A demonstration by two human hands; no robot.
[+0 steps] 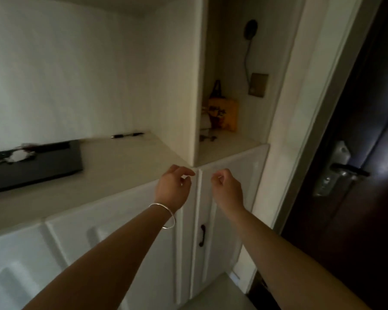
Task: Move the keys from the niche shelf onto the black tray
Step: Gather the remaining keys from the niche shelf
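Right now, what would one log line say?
left hand: empty | right hand: empty | keys: on niche shelf | black tray: left counter

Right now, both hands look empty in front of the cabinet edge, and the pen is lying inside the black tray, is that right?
Not quite: the pen lies on the countertop beyond the black tray, not inside it, as the head view shows. The left hand and right hand do look empty.

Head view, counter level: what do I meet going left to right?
Black tray → pen → keys in the niche → orange bag → door handle.
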